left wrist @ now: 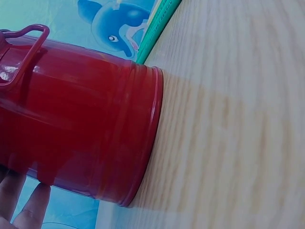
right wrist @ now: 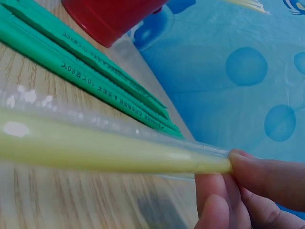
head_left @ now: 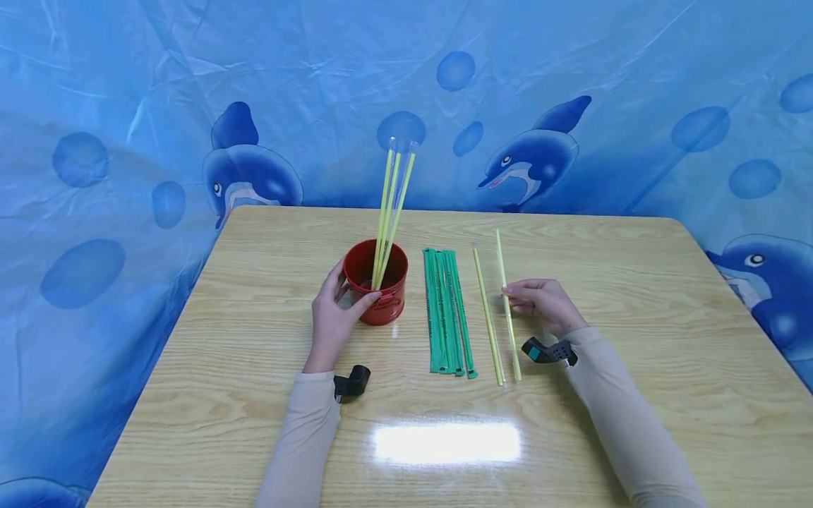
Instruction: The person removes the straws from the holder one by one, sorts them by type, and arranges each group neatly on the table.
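A long, pale yellow drinking straw in a clear plastic film sleeve (head_left: 511, 331) sits right of centre in the head view, pinched near its middle between thumb and fingers of the right hand (head_left: 545, 302). It looks very light and fairly stiff along its length, though a hard squeeze would probably crease its wall. The glossy film may be slippery and could slide over the straw, so a gentle pinch around the middle, through film and straw together, seems the best hold.

Left of centre, the left hand (head_left: 333, 317) is the other grip, curled round the side and near rim of a glossy red round bucket (head_left: 381, 315), which looks rigid, probably metal. Three similar yellow straws (head_left: 389, 212) lean inside it. Between the bucket and the right hand, slim green printed sleeves (head_left: 444, 310) and another film-wrapped yellow straw (head_left: 487, 310) lie on the wood-grain worktop (head_left: 667, 317).
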Available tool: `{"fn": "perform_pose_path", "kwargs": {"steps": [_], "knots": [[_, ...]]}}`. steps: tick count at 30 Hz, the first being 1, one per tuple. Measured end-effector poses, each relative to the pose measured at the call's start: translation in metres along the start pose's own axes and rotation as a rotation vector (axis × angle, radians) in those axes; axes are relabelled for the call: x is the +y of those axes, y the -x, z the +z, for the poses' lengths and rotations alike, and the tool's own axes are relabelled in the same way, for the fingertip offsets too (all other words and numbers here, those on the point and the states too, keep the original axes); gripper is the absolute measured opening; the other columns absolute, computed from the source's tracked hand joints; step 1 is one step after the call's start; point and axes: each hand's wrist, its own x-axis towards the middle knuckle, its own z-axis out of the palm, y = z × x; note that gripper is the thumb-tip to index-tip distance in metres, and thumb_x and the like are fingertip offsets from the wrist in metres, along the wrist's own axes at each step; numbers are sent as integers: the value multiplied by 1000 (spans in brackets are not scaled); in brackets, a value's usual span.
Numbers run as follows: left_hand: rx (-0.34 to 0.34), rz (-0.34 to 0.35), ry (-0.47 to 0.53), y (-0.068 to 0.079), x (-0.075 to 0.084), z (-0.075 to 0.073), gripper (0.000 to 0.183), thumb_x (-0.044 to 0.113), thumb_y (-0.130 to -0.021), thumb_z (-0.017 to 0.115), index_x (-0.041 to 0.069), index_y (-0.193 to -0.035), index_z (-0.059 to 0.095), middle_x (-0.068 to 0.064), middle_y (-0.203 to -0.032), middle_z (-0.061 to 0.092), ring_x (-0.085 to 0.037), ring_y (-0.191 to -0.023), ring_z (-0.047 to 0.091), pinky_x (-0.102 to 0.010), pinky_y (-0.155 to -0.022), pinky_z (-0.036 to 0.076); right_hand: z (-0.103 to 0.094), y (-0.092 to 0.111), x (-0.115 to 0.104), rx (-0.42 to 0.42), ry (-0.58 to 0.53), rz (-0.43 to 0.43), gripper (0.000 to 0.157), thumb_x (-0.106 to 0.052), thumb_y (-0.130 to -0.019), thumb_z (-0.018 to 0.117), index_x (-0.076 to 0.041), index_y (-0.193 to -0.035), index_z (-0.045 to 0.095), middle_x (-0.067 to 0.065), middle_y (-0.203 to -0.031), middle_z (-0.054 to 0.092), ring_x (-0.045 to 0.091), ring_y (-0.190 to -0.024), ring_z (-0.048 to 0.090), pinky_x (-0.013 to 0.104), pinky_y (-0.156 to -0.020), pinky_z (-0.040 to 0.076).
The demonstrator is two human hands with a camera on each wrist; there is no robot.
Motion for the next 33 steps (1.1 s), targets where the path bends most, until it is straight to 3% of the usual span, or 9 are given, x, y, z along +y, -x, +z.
{"fn": "perform_pose_path", "kwargs": {"steps": [7,12,16,20,33], "knots": [[-3,-14,8,0,-1,1,76,20,-80,77,8,-144,37,-9,-143,42,-23,-130,41,-37,-106,36,-1,-1,3,2,15,35,22,1,-93,53,-11,-84,69,1,-80,68,8,-69,64,19,-67,55],[0,-10,-6,0,-1,2,77,20,-79,78,9,-144,38,-7,-143,43,-22,-129,43,-37,-105,37,-1,-3,7,2,52,39,9,-2,-91,59,0,-93,68,2,-82,68,8,-69,65,20,-68,55],[5,2,-7,0,-2,2,76,20,-79,78,10,-144,38,-6,-142,44,-20,-128,44,-35,-105,38,2,-6,8,0,113,30,23,-2,-89,62,15,-104,61,0,-79,68,5,-68,64,19,-67,55],[8,9,-4,-1,-2,1,75,19,-80,77,9,-144,39,-5,-141,45,-19,-128,44,-32,-104,39,5,-9,9,11,162,19,33,-1,-89,62,23,-110,54,-1,-77,67,4,-66,64,18,-65,55],[15,14,-4,-1,-3,2,75,19,-79,78,9,-143,40,-5,-140,46,-19,-126,46,-31,-104,39,10,-9,15,111,259,-10,30,-3,-89,62,21,-107,58,0,-78,66,3,-63,63,19,-64,55]]}}
